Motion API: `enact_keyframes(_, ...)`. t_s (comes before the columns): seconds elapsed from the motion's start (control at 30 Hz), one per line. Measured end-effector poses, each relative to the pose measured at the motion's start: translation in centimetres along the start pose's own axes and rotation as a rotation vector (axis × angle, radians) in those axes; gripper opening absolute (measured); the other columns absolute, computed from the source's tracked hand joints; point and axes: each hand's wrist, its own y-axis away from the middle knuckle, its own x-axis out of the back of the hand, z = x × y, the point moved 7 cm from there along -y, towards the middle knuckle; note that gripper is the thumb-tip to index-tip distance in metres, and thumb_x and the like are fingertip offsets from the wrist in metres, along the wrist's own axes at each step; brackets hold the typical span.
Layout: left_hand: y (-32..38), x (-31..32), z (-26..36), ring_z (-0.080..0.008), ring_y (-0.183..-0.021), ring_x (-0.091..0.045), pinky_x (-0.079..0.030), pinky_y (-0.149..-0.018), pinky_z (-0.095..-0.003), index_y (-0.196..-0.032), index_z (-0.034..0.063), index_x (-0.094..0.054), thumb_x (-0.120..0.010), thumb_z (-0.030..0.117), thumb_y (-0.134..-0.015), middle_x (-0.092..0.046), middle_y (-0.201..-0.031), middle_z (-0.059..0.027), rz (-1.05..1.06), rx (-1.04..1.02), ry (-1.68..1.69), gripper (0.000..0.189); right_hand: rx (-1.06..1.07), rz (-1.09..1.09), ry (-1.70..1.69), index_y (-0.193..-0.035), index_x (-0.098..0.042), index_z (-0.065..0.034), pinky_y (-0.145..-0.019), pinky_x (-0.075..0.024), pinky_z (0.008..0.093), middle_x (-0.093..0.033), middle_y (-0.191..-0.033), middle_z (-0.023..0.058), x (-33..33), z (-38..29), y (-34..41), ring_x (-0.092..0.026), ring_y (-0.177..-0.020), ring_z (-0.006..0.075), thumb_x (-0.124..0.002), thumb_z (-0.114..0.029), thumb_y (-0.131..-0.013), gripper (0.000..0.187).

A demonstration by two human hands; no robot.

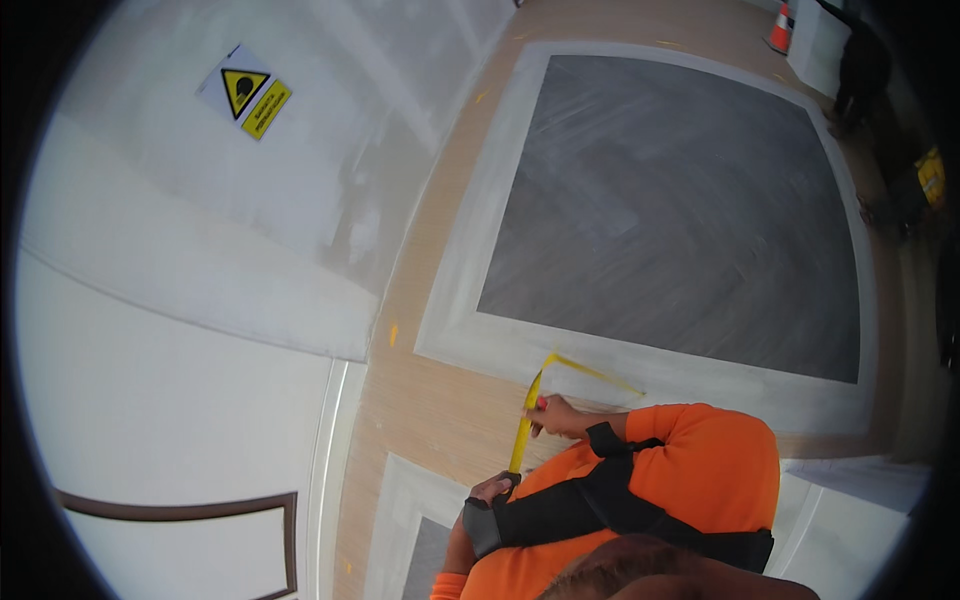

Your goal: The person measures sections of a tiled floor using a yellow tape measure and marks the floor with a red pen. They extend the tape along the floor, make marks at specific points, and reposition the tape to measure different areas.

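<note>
My left hand [491, 489] is closed around the dark case of a tape measure [513, 480], close to my body. From the case, a yellow tape blade [524, 433] runs out, bends sharply, and its far stretch slants off to the right over a pale border. My right hand [559, 417] grips the blade partway along. A small red object [541, 403] shows at its fingers; what it is cannot be made out. Beneath both hands lies a wood-look floor [427, 390].
A large dark grey panel [675, 210] with a pale border [457, 300] covers the floor ahead. A plastered wall [300, 225] bearing a yellow warning sign [244, 91] rises at left. At upper right stand a traffic cone [780, 31] and a dark-clothed person [866, 67].
</note>
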Motion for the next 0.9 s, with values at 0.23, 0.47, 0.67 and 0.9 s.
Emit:
enact_keyframes(0.23, -0.9, -3.2, 3.5, -0.0106, -0.079, -0.061, -0.048, -0.071, -0.0254, -0.117, 0.0006, -0.066, -0.071, 0.025, -0.087, -0.067, -0.093, -0.0024, 0.005, -0.061, -0.445, 0.039, -0.049, -0.275, 0.155, -0.092, -0.073, -0.0015, -0.042, -0.0375, 0.0248, -0.068, -0.068, 0.0038, -2.9, 4.2, 3.3, -0.051, -0.048, 0.0091, -0.069, -0.051, -0.089, 0.050)
enact_keyframes(0.47, -0.3, -7.1, 7.5, -0.0224, -0.096, -0.068, -0.050, -0.085, -0.0305, -0.127, -0.0064, -0.059, -0.079, 0.038, -0.074, -0.071, -0.102, -0.0166, 0.192, -0.245, -1.016, 0.072, 0.583, 0.028, 0.548, -0.094, -0.072, -0.0076, -0.056, -0.0492, 0.0354, -0.069, -0.073, 0.0042, 4.5, -1.2, 6.5, -0.064, -0.062, 0.0212, -0.073, -0.049, -0.083, 0.042)
enact_keyframes(0.67, 0.4, -10.0, 8.0, -0.0342, -0.114, -0.064, -0.048, -0.098, -0.0376, -0.137, -0.0053, -0.052, -0.078, 0.055, -0.065, -0.066, -0.118, -0.0268, 0.158, -0.255, -1.401, 0.098, 0.973, 0.163, 0.977, -0.093, -0.069, -0.0114, -0.079, -0.0514, 0.0420, -0.065, -0.092, 0.0050, 8.5, -0.7, 9.1, -0.060, -0.098, 0.0273, -0.074, -0.043, -0.081, 0.035)
enact_keyframes(0.9, 4.1, -13.9, 10.4, -0.0364, -0.102, -0.067, -0.051, -0.090, -0.0441, -0.144, 0.0032, -0.046, -0.072, 0.059, -0.065, -0.067, -0.109, -0.0220, 0.155, -0.365, -1.854, 0.100, 0.831, 0.031, 1.052, -0.102, -0.067, -0.0133, -0.075, -0.0514, 0.0425, -0.064, -0.087, 0.0062, 10.1, 4.7, 8.6, -0.063, -0.091, 0.0282, -0.062, -0.031, -0.092, 0.021)
